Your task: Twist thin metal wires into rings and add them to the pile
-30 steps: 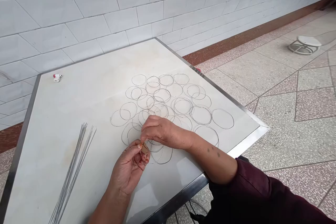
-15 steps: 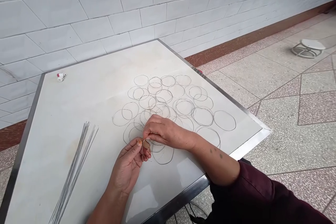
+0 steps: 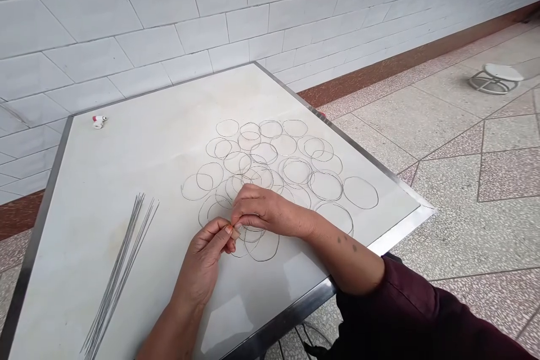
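Overlapping wire rings (image 3: 264,153) block the tabletop (image 3: 126,152) beyond the hands (image 3: 202,261); straight wires (image 3: 116,264) lie to their left.

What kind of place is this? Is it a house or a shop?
Probably a covered veranda or small home workshop, though I can't be sure. Glossy white rectangular tiles line the wall, speckled grey terrazzo tiles cover the floor, and thin steel-wire rings lie on a white steel-edged table.

hands (image 3: 202,264): 2 | wire rings (image 3: 360,176): about 30 | straight wire bundles (image 3: 118,270): 1 | stools (image 3: 495,79): 1
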A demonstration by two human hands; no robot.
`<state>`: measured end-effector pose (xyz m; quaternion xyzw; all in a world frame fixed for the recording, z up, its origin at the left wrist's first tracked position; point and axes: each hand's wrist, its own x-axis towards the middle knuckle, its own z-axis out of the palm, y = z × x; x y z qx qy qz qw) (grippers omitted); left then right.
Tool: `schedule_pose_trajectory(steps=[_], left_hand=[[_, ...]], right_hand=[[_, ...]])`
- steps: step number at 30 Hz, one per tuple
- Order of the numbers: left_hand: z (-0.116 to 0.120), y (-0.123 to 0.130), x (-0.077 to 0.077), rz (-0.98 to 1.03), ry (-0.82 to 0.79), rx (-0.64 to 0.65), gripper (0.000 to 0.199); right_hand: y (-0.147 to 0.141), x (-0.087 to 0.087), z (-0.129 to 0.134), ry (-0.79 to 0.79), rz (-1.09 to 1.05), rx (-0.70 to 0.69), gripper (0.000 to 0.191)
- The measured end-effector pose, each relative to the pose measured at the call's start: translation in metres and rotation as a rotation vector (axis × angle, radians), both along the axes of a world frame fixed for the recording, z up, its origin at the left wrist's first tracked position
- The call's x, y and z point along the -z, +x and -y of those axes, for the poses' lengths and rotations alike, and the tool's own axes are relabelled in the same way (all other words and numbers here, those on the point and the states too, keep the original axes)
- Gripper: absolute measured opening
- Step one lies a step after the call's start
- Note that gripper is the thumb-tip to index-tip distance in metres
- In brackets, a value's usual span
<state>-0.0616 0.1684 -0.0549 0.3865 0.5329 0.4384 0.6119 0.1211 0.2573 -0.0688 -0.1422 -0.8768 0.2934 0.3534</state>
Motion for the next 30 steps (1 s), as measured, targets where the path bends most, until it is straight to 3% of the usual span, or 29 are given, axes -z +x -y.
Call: schedule_pose_trajectory(steps=[7,17,21,30], left_hand=[[-0.0004,-0.0012,-0.0021,0.078,0.045,-0.018,0.019],[0.0000,0.0017,-0.0008,0.170,0.032,-0.073,0.019],[0.0002,0.0029,-0.0016,0.217,0.035,-0.104,0.020],[0.0000,0.0027,-0.0005,0.143,0.046,-0.109,0.023]], right_hand=[[0.0008,-0.0004,0.0006,-0.043,-0.004,0.060,0.013],[0.0000,0.0006,-0.0005,0.047,-0.017,0.051,0.018],[-0.0033,0.0003,0.0023,-0.012,-0.030,0.111,0.016],[-0.0061,-0.0005,0.0044,0.018,0.008,0.141,0.013]])
